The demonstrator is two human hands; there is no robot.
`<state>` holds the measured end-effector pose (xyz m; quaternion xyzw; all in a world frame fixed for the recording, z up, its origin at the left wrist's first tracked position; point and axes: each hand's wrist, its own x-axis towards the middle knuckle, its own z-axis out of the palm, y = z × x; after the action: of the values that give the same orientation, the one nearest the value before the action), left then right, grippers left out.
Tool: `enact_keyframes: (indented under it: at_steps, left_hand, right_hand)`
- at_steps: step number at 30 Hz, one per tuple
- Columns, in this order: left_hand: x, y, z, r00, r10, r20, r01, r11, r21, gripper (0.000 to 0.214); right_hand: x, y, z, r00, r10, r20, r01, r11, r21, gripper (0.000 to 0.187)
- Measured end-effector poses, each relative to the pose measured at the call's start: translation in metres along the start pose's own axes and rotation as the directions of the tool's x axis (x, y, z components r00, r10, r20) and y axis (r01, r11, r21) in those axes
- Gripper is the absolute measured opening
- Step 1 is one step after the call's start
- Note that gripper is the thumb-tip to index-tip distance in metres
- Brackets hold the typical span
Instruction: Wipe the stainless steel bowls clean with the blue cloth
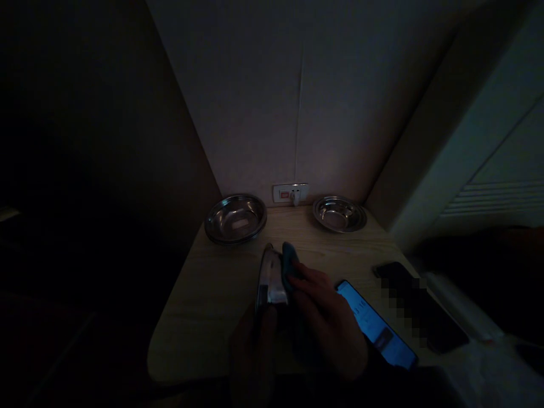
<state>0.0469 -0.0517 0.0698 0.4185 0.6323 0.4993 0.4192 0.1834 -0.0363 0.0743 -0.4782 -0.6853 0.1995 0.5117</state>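
Observation:
My left hand [254, 351] grips a shiny metal bowl [272, 277] by its lower edge, tipped on its side above the front half of the table. A blue-green cloth [289, 263] is pressed to the bowl's outer side by my right hand [325, 314], its fingers closed over it. Shadow hides the lower part of the cloth and bowl. Behind them to the left stand stacked metal bowls [236, 221]. More metal bowls [339, 215], smaller in size, sit at the back right.
The pale wooden table [191, 317] meets the wall at a socket [290, 193] with a plug in it. A lit phone [374, 323] lies right of my right hand, and a dark phone-like slab [425, 311] lies beyond it. The room is dim.

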Motion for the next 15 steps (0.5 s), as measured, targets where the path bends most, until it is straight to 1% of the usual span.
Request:
enact_keyframes:
  at_steps: [3, 6, 8, 10, 12, 13, 14, 15]
  left_hand:
    - [-0.001, 0.001, -0.001, 0.999, -0.034, 0.01, 0.033, 0.999, 0.022, 0.05]
    - [0.0, -0.003, -0.003, 0.999, -0.038, -0.026, 0.039, 0.999, 0.033, 0.052]
    - [0.001, -0.006, -0.004, 0.997, -0.043, -0.06, 0.047, 0.997, 0.059, 0.051]
    - [0.001, -0.009, -0.004, 0.995, -0.056, -0.081, 0.063, 0.995, 0.083, 0.05]
    - [0.0, -0.009, -0.003, 0.998, -0.059, -0.024, 0.06, 0.997, 0.042, 0.05]
    - [0.0, -0.008, -0.002, 0.999, -0.049, 0.001, 0.049, 0.999, 0.02, 0.05]
    - [-0.001, -0.007, -0.001, 0.999, -0.043, 0.008, 0.043, 0.999, 0.01, 0.05]
    - [-0.001, -0.006, -0.001, 0.999, -0.038, -0.01, 0.038, 0.999, 0.013, 0.049]
  right_hand:
    - [0.005, -0.003, 0.002, 0.999, -0.05, 0.015, 0.051, 0.996, -0.069, 0.026]
    - [0.01, -0.005, 0.004, 0.996, -0.09, 0.008, 0.09, 0.987, -0.131, 0.026]
    - [0.009, -0.007, 0.003, 0.992, -0.13, 0.009, 0.129, 0.972, -0.197, 0.027]
    - [0.005, -0.008, 0.001, 0.982, -0.185, 0.039, 0.189, 0.948, -0.258, 0.03]
    - [0.005, -0.008, -0.002, 0.97, -0.233, 0.064, 0.242, 0.931, -0.274, 0.03]
    - [0.006, -0.007, -0.002, 0.968, -0.241, 0.062, 0.249, 0.931, -0.266, 0.029]
    - [0.007, -0.007, -0.003, 0.969, -0.241, 0.054, 0.247, 0.934, -0.258, 0.027]
    - [0.009, -0.006, -0.003, 0.971, -0.235, 0.04, 0.237, 0.938, -0.254, 0.026]
